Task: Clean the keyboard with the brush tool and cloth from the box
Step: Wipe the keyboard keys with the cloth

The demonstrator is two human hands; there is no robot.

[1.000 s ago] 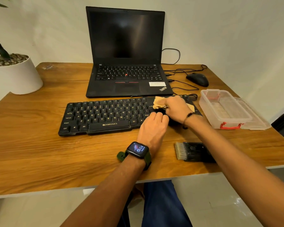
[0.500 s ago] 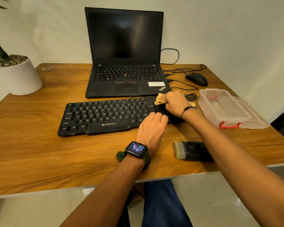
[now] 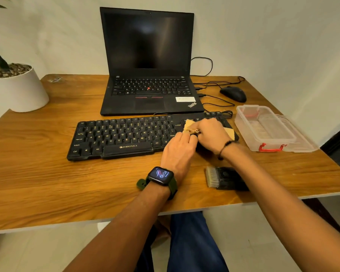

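Note:
A black keyboard (image 3: 116, 137) lies across the wooden table in front of the laptop. My right hand (image 3: 211, 134) presses a tan cloth (image 3: 189, 124) onto the keyboard's right end, and part of the cloth sticks out past my wrist. My left hand (image 3: 178, 152), with a watch on its wrist, rests on the keyboard's front right edge, its fingers touching the right hand. The black brush tool (image 3: 222, 177) with pale bristles lies on the table near the front edge, partly under my right forearm. The clear plastic box (image 3: 263, 128) with red clasps stands open at the right.
An open black laptop (image 3: 149, 75) stands behind the keyboard. A black mouse (image 3: 233, 93) and its cables lie at the back right. A white plant pot (image 3: 16, 89) sits at the back left. The box's lid lies against the box's right side.
My right hand with the cloth has slid a little forward and back over the keyboard's right end. My left hand has stayed on the keyboard's front edge.

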